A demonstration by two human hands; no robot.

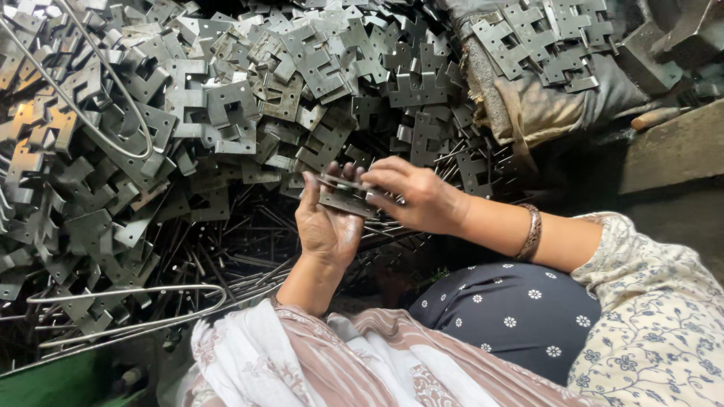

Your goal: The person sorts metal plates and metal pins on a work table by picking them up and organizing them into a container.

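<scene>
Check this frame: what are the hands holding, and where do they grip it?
Both hold a flat grey notched metal plate. The left hand supports it from below across palm and fingers; the right hand pinches its right end with the fingertips.

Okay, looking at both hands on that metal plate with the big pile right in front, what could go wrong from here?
1. Both bare hands, left hand and right hand, grip a stamped metal plate; its notched edges could cut the fingers.
2. The heaped pile of plates slopes towards the hands, so pieces might slide down onto them.
3. Thin metal rods lie loose just beneath; their ends could jab a wrist.
</scene>
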